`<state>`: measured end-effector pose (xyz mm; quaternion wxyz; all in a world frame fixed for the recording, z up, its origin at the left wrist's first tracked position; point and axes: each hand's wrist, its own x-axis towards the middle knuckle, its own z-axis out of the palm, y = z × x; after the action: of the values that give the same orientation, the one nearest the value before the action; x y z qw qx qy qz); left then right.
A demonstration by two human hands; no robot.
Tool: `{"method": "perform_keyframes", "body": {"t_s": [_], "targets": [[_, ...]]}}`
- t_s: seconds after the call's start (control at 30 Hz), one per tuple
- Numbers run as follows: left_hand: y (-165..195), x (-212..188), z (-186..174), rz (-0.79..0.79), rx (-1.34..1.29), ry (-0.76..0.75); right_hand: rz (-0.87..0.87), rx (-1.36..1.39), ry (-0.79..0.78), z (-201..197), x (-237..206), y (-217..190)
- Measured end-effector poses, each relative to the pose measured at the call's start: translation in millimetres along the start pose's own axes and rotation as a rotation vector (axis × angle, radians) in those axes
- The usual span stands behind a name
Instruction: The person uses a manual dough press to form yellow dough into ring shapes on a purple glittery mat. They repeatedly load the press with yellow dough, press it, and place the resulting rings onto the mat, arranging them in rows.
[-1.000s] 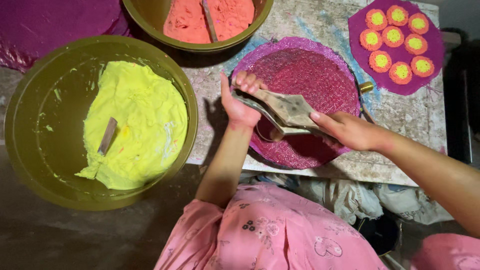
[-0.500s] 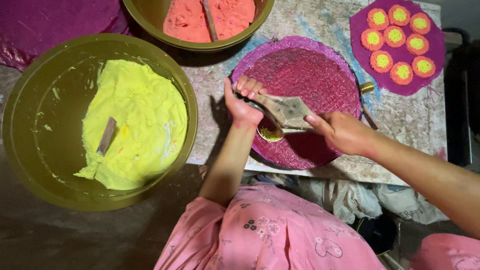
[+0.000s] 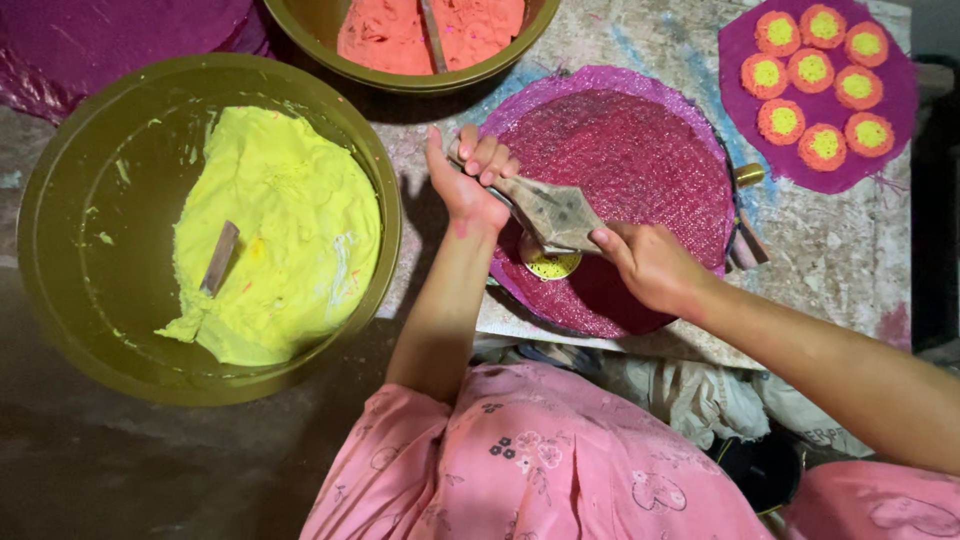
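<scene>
While both hands grip a grey-brown cone-shaped piping bag (image 3: 552, 212) over the round magenta textured mat (image 3: 640, 160), the left hand (image 3: 468, 178) closes its fingers around the bag's narrow end and the right hand (image 3: 648, 262) pinches its wide end. A small yellow disc (image 3: 550, 265) under the bag is half hidden. Near the tabletop's left edge sits the olive bowl of yellow paste (image 3: 80, 180); the olive bowl of orange paste (image 3: 500, 68) is cut off at the far edge.
</scene>
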<state>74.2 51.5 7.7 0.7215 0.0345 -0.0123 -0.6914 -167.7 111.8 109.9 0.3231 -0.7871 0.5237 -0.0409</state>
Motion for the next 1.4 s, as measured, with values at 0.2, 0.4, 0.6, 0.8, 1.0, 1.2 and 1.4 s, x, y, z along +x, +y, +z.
{"method": "perform_keyframes", "body": {"t_s": [0.2,0.4,0.6,0.8,1.0,1.2,1.4], "targets": [[-42,-7,-15,-0.04,-0.054,-0.016,0.22,-0.093,-0.112,-25,-15,27],[-33,-47,-16,-0.087,1.086,-0.003,0.177,0.105,0.079,-68,-76,84],[-4,-133,-6,0.374,2.229,-0.124,0.156,0.574,0.422,-27,-137,119],[-9,-143,14,0.327,2.367,-0.028,0.077,0.93,0.588,13,-155,121],[-15,-136,18,0.364,2.348,-0.033,0.042,1.045,0.605,21,-156,121],[-18,-136,9,0.37,2.381,-0.026,0.042,1.072,0.61,25,-154,123],[-19,-134,4,0.294,2.13,-0.09,0.027,1.082,0.605,30,-154,126]]}}
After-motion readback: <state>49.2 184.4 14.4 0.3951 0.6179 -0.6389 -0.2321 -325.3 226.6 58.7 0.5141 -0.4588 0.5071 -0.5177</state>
